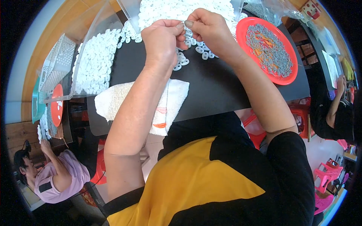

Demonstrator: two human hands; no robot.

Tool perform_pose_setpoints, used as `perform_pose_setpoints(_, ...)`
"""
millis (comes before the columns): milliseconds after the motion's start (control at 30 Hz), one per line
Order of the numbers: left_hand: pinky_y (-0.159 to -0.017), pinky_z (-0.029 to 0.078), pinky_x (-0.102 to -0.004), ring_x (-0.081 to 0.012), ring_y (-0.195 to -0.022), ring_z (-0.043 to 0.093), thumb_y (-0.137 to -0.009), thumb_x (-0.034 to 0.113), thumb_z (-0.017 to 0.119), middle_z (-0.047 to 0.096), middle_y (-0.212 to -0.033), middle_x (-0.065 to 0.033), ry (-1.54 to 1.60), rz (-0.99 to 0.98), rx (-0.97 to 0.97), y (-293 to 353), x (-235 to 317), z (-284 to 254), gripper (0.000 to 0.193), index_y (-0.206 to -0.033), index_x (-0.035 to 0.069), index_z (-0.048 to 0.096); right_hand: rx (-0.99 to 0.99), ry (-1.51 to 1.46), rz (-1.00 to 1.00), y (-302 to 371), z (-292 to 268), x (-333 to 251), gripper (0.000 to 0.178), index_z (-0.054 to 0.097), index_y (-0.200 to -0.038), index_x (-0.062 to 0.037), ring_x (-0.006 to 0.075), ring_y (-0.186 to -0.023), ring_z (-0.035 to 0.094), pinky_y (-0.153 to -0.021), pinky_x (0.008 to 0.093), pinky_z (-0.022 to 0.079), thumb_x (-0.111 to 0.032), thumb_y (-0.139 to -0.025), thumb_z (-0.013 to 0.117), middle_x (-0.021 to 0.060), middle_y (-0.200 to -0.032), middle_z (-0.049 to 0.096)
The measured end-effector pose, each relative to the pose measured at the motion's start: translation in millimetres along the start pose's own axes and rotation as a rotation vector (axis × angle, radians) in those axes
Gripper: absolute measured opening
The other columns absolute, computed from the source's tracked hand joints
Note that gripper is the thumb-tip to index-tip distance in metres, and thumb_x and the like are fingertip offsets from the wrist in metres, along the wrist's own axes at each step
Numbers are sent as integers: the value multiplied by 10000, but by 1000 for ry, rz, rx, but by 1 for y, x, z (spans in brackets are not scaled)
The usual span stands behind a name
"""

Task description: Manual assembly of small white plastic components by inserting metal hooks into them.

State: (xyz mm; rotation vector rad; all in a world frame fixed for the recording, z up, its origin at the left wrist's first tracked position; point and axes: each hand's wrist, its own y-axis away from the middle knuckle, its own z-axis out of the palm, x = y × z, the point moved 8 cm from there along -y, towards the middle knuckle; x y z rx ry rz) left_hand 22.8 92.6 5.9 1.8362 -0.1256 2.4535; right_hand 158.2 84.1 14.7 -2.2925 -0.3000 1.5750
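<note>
My left hand and my right hand meet fingertip to fingertip over the far part of the dark table. Between thumb and fingers, my left hand pinches a small white plastic piece, mostly covered by the fingertips. The right hand's thumb and forefinger press together against it; whatever they grip is too small to make out. Just below the hands lie several loose white oval pieces with holes. Behind them is a large heap of the same white pieces in a clear bin. A red oval tray of thin grey metal screws or nails stands right of my right hand.
A folded white towel lies under my left forearm. At the left stands a clear bin full of white pieces, beside a white perforated basket. Two other people sit at work, one on each side. Pink stools stand at right.
</note>
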Motion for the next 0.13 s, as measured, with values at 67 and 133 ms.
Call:
perform_pose_setpoints(67,-409,455,-257,-130,-516,537,-842,-36,585,591,-664,-95,-15,4,13,2,1,0,49,-808,-64,607,13,4,28,2,2,-1,256,642,-859,16,208,-640,586,-609,346,462,-234,-810,609,122,-694,639)
perform_pose_setpoints(133,-406,455,-255,-129,-514,537,-853,-16,590,591,-662,-90,-50,15,33,4,2,0,64,-808,-56,610,17,-52,130,5,2,1,262,646,-850,8,223,-648,610,-639,362,492,-248,-796,625,122,-700,643)
